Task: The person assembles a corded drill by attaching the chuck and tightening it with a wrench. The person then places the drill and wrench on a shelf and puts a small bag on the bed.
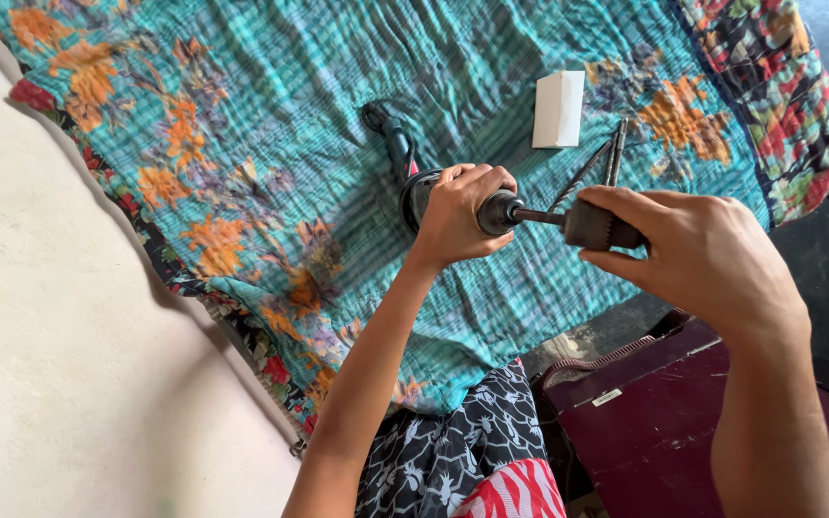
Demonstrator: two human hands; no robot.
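Gripping the black-and-red power drill (414, 187) firmly in the left hand (455, 216), the right hand (707, 254) clamped on the dark toothed metal chuck (599, 226) should, I'd say, stay square to the spindle.

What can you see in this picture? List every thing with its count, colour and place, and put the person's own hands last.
power drill: one, black and red, on the quilt, gripped at its front
drill chuck: one, dark grey, at the drill's spindle tip
drill bits: two at least, dark metal, on the quilt beyond the chuck
small box: one, white, on the quilt
quilt: one, teal with orange flowers, spread on the floor
case: one, maroon, lower right
left hand: one, around the drill's front
right hand: one, around the chuck
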